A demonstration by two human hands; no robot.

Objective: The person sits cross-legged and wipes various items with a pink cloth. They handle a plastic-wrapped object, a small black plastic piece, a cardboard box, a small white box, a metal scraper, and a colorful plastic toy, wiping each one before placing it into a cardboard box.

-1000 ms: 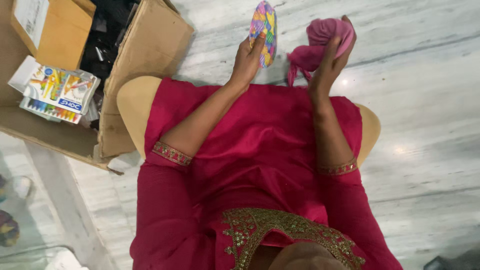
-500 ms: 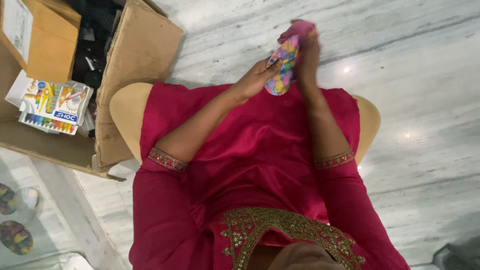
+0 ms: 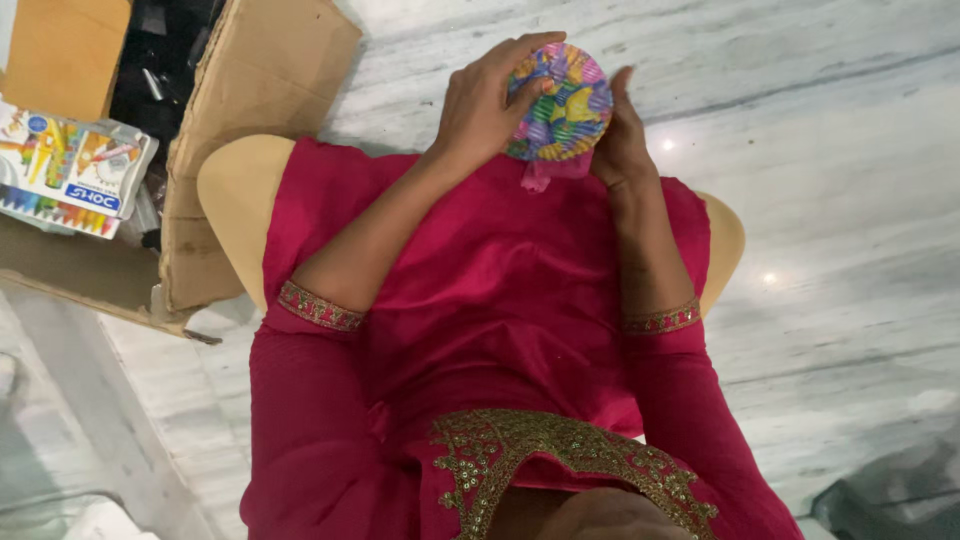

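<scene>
The marble floor (image 3: 800,200) is pale grey-white with darker veining and fills most of the head view. A seated person in a red embroidered tunic (image 3: 500,300) occupies the centre; tan trouser knees (image 3: 235,200) show at either side of the tunic.

An open cardboard box (image 3: 260,110) sits on the floor near the person's left knee, one flap folded outward toward it. Inside the box, at the frame's left edge, lies a colourful crayon pack (image 3: 70,175) on top of dark items that cannot be made out.

Both forearms extend forward over the lap. The left hand (image 3: 480,105) is curled, with fingers wrapped over the top edge of a round multicoloured disc (image 3: 560,100) and the thumb laid on its patterned face. The right hand (image 3: 620,140) presses flat against the disc's opposite edge, fingers extended upward along its rim. The disc is thus clamped between the two hands, held in the air above the knees, patterned face toward the camera.

A pink cloth (image 3: 540,175) protrudes from beneath the disc's lower edge, touching it; most of the cloth is hidden behind the disc.
</scene>
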